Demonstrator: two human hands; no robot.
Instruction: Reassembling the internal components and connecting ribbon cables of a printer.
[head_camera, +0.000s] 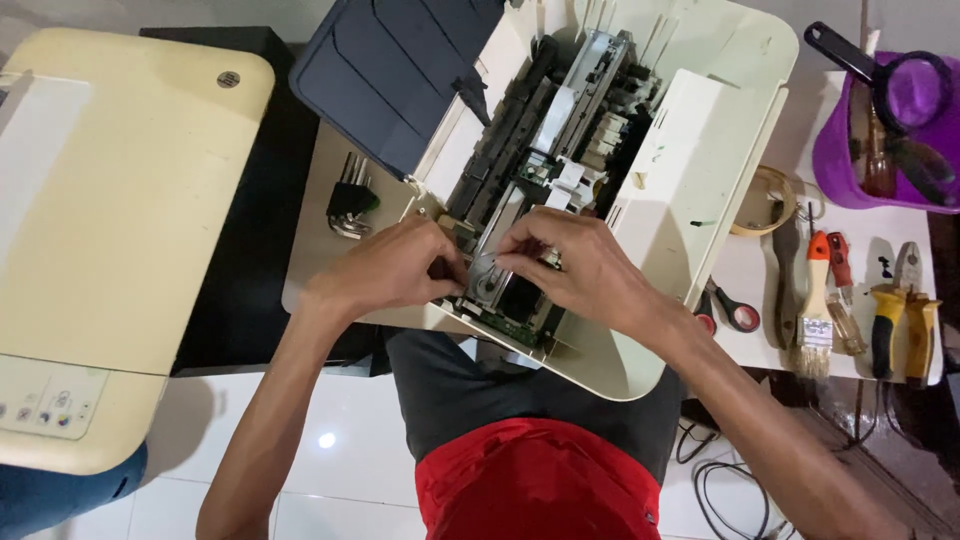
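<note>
Setting: white tiled floor (330, 470) under a low work table (770, 270), seen from above.
Printer: an opened white printer (700, 150) lies on the table, dark blue lid (390, 70) swung up, inner mechanism (560, 130) bared.
Left hand: the left hand (395, 265) pinches a small part at the near edge of the mechanism, fingers curled.
Right hand: the right hand (585, 265) pinches just beside it, fingertips almost meeting the left's.
Left side: a second cream printer (110, 220); hex keys (350, 195).
Right side: scissors (735, 312), brush (816, 300), pliers (900, 310), purple tray (835, 160).

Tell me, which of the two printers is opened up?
The white printer under both hands, its dark lid raised and its inner parts bare. The cream printer at the left edge is shut and untouched.
</note>
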